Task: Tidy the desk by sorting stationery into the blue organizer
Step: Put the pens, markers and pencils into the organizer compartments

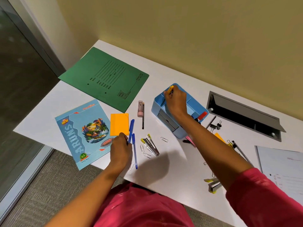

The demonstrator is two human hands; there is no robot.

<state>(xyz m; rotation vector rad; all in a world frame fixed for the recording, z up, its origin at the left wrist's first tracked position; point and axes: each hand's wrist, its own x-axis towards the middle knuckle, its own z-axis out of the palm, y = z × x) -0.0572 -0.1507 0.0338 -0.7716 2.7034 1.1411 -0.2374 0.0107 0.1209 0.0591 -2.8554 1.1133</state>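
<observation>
The blue organizer stands on the white desk at centre right. Over its back compartment my right hand grips a yellow-topped pen, whose lower end points down into the organizer. My left hand rests low on the desk by the orange sticky pad and pinches the lower end of a blue pen. A second blue pen lies just right of that hand. A red marker sits in the organizer's right end.
A green folder and a blue notebook lie at the left. A pink eraser pen, black pencil, stapler, paper clips, binder clips and a second stapler are scattered. A cable slot opens at right.
</observation>
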